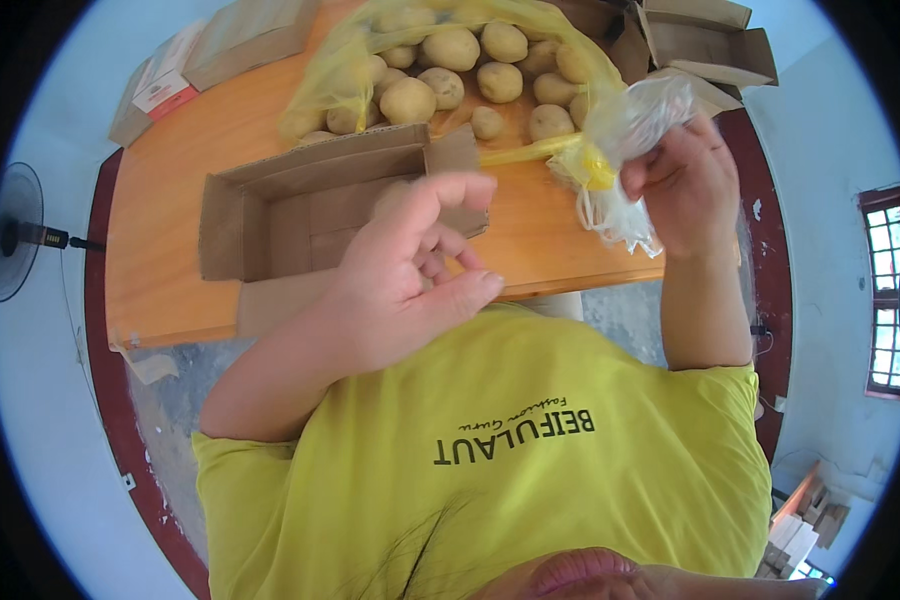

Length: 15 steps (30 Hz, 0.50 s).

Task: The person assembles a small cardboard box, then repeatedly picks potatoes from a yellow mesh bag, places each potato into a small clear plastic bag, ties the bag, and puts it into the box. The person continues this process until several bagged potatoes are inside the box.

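My right hand (686, 187) grips a clear plastic bag (649, 109), which is crumpled and blurred. Below and to its left, more clear plastic bags (619, 214) lie bunched on the table by the tied end of a yellow bag. My left hand (401, 277) is raised over the near right part of an open cardboard box (292, 225). Its fingers are curled and apart, with nothing seen between them. The box's inside looks bare where it shows; the hand hides the rest. Beyond the box, several potatoes (450, 49) lie in the opened yellow plastic bag (322, 75).
All this rests on a wooden table (165, 225). Closed cartons (247, 37) line its far left edge. Open cardboard boxes (697, 45) are stacked at the far right. A fan (19, 232) stands left of the table, and a barred window (885, 292) is on the right wall.
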Tool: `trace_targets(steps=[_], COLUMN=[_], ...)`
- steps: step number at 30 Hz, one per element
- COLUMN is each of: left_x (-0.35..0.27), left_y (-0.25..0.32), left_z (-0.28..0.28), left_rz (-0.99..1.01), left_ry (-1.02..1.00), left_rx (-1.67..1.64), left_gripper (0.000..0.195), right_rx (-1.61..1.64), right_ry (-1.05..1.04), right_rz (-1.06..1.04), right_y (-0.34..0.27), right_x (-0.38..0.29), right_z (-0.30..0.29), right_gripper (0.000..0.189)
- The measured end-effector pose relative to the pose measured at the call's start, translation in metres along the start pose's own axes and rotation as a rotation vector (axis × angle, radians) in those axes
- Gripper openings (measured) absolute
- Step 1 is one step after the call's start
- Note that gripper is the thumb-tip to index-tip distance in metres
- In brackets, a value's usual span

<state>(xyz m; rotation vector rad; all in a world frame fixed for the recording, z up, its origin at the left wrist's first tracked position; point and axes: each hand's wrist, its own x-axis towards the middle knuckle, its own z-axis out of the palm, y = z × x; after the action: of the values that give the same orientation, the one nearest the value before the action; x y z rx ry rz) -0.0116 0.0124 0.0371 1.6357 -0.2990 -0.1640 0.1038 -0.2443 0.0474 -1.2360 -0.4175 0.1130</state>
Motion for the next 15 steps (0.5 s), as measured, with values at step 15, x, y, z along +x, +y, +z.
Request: trace_targets(steps=[15], left_x=[0.013], left_y=[-0.007], left_z=[0.0], left_rz=[-0.215], left_ry=[0.075], left_rx=[-0.164], left_gripper=[0.008], right_rx=[-0.055], right_ry=[-0.164], right_rz=[0.18], right_y=[0.029], right_x=[-0.022], right_z=[0.05], right_gripper=[0.009])
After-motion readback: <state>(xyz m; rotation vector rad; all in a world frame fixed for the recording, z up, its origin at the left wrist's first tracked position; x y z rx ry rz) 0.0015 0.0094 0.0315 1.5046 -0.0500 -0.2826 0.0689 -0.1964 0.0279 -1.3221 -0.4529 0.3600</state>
